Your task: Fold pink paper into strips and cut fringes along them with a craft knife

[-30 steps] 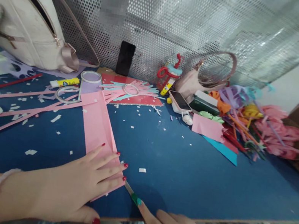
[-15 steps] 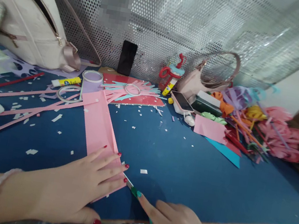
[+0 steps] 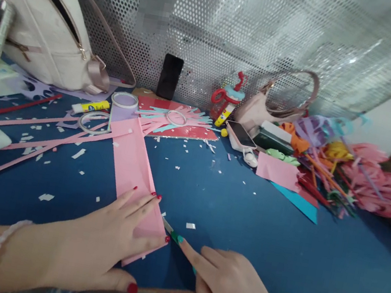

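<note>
A folded pink paper sheet (image 3: pixel 132 158) lies lengthwise in front of me on the blue tabletop. My left hand (image 3: pixel 100 233), with a pale beaded bracelet at the wrist, is spread flat on the sheet's near part and presses it down. In my right hand (image 3: pixel 227 276) is a slim green craft knife (image 3: pixel 174 235), index finger stretched along it. Its blade tip lies close by the right folded edge of the paper; I cannot tell whether it touches. Most of the handle is hidden under my palm.
Pink paper strips (image 3: pixel 35 142), tape rolls (image 3: pixel 125 100) and a glue stick (image 3: pixel 91 107) lie left. A black phone (image 3: pixel 170 76) leans at the back. Rightward are a cup (image 3: pixel 230 97), a handbag (image 3: pixel 253 108), a pink-cased phone (image 3: pixel 242 135) and paper flowers (image 3: pixel 376 173). White scraps are scattered about.
My right hand and the knife have moved slightly up and left along the paper's edge. The fingers of my left hand have shifted a little; the camera view has swung slightly left.
</note>
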`<state>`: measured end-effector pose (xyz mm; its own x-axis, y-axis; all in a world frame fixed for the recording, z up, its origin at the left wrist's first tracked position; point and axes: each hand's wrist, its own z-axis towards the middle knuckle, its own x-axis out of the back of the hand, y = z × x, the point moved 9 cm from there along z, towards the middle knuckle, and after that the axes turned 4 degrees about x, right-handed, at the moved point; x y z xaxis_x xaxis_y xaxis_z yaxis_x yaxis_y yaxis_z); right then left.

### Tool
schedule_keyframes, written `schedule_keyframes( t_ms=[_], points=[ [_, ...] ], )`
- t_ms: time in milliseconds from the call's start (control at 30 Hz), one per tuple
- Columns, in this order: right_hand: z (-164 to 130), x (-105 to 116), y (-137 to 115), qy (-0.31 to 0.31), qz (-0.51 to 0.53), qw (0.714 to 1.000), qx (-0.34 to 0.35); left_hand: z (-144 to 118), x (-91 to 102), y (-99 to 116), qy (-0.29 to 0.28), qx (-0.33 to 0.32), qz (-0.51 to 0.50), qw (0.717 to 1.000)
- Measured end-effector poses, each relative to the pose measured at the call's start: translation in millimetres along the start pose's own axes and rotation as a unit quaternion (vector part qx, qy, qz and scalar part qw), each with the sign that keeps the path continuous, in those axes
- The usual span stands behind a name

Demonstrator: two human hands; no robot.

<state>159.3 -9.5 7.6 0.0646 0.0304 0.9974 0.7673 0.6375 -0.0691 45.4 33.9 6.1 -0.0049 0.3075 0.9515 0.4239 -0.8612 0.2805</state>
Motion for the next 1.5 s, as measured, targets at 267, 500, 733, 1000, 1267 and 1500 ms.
schedule_keyframes(
  t_ms=[267,500,733,1000,1267,1500],
  points=[
    [15.8,-2.9,10.5,-0.016,0.011,1.000,0.001,0.8,-0.4,-3.3,-0.038,0.025,0.002,0.999],
    [18.5,-3.1,14.8,-0.021,0.023,0.999,-0.010,0.5,-2.7,-4.7,-0.023,0.013,-0.004,1.000],
    [36.2,-3.6,17.6,-0.027,0.010,1.000,-0.006,-1.8,-6.3,-2.8,0.024,-0.012,0.017,0.999],
    [36.6,-5.0,17.0,-0.042,0.006,0.999,0.001,18.4,24.5,-42.4,0.093,-0.038,0.113,0.988],
    [33.3,-5.8,18.3,-0.037,0.011,0.999,0.007,4.7,-0.3,-62.0,0.007,-0.025,0.050,0.998],
    [37.9,-2.4,21.0,-0.024,0.002,1.000,0.010,0.8,1.6,-61.4,0.001,-0.004,0.001,1.000]
  ],
)
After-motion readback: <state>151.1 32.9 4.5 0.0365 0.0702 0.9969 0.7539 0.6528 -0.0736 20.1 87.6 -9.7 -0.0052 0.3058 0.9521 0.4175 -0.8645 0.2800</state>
